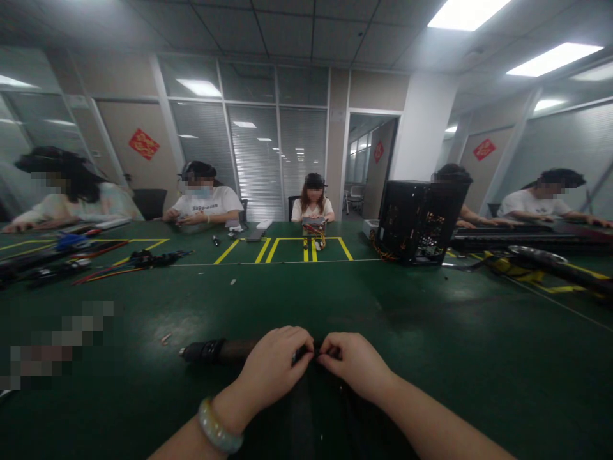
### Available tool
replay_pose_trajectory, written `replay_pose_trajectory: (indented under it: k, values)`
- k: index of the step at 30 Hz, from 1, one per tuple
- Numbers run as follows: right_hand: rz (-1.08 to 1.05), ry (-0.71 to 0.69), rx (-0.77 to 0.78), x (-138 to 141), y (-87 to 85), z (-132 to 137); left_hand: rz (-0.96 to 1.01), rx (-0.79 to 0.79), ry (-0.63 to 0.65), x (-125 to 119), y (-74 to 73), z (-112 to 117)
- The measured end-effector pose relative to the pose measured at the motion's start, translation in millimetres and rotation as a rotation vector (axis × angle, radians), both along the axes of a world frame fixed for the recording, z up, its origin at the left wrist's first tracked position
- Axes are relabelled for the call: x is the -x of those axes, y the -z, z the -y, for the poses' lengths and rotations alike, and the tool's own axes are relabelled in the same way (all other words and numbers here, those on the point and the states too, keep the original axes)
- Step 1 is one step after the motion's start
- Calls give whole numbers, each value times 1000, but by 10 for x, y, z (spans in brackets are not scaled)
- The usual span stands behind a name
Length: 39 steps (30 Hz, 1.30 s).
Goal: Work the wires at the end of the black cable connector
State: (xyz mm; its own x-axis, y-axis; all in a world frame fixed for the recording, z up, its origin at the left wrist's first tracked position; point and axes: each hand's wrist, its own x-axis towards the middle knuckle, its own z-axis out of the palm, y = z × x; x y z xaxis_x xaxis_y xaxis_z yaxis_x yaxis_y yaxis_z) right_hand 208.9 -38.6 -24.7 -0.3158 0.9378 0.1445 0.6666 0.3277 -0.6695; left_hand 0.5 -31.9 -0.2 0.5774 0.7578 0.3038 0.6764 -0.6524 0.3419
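Close together above the green tabletop (201, 300), both of my hands pinch at small dark items near the centre. My left hand (275, 358), with a pale bangle on its wrist, has thumb and fingers closed on a small black piece (301, 353). Thumb and fingertips of my right hand (357, 364) press together at the right end of that dark area; what they grip is too small and dark to name. Behind my left hand lies a dark cylindrical tool (211, 351) with a metal tip pointing left, its right part hidden by the hand.
Several people sit around the table. A black computer case (414, 223) stands at the back right. Bundles of coloured cables (138, 259) lie on the left; long dark parts (507, 237) lie on the right. Yellow tape lines (271, 250) mark the far tabletop.
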Motion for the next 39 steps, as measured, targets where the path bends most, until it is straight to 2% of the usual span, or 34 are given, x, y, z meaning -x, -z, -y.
replay_pose_trajectory:
  k: [33, 39]
  values:
    - [30, 4, 36, 14, -54, 11, -18, -14, -3, 11, -19, -1]
    - [22, -4, 29, 19, -72, 17, -2, -25, 29, 7, -25, 1]
